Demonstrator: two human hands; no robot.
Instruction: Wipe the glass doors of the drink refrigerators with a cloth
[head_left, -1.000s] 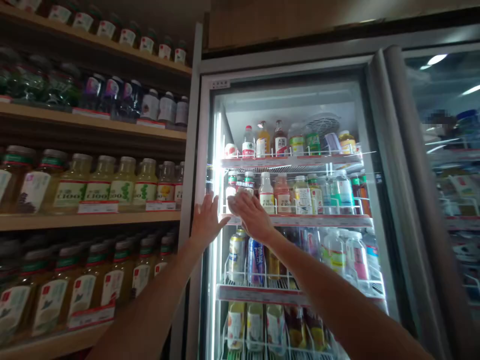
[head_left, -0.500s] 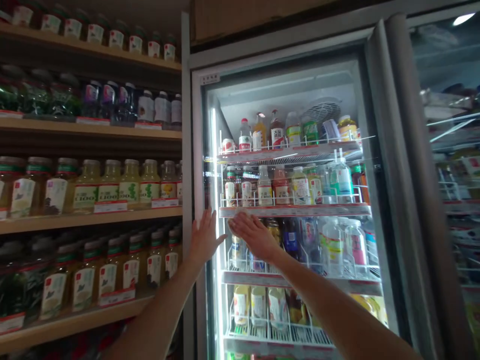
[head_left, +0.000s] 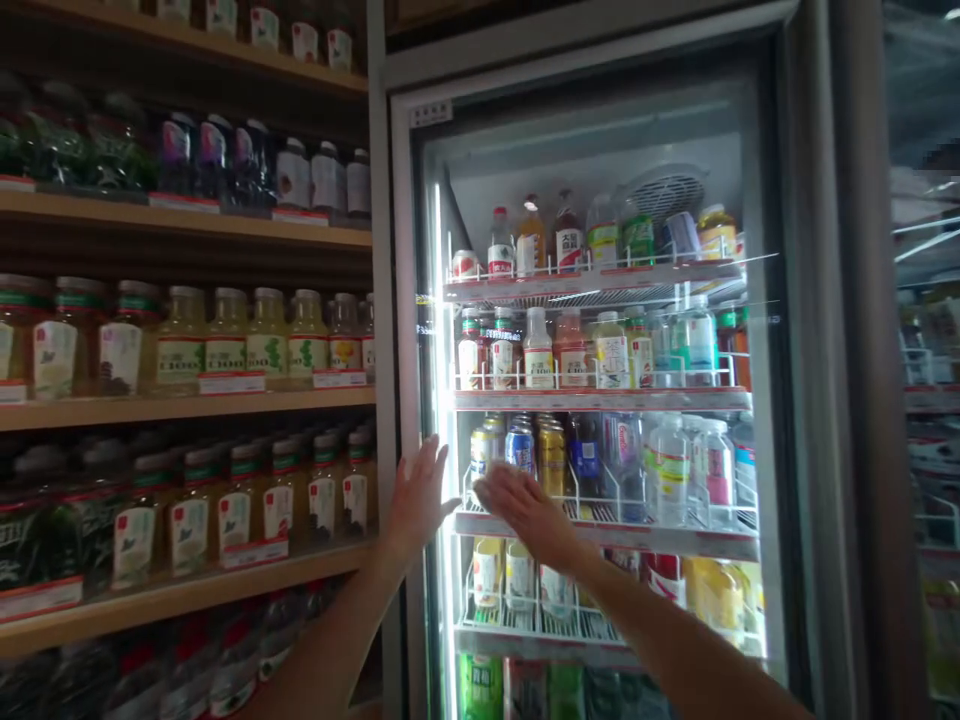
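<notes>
My left hand point(head_left: 417, 500) is raised before the left frame of a glass-fronted drinks fridge point(head_left: 402, 260), fingers spread and nothing in it. Beside it, my right hand point(head_left: 531, 508) is stretched out flat with fingers forward, also holding nothing. Whether either palm touches the glass I cannot tell. Behind the right hand, a blue can point(head_left: 520, 446) and a gold can point(head_left: 553, 455) stand on a wire shelf. Bottles such as a red-labelled one point(head_left: 501, 245) fill the shelves above.
To the left, wooden shelves point(head_left: 187, 412) hold rows of jars and bottles, including pale yellow bottles point(head_left: 268, 340) and dark purple bottles point(head_left: 214, 155). A grey upright point(head_left: 851, 350) separates this fridge from another glass-fronted cabinet point(head_left: 926, 400) on the right.
Both hands have come down relative to the fridge; the right has dropped from the edge of one shelf to in front of the cans below. The view has tilted down slightly.
</notes>
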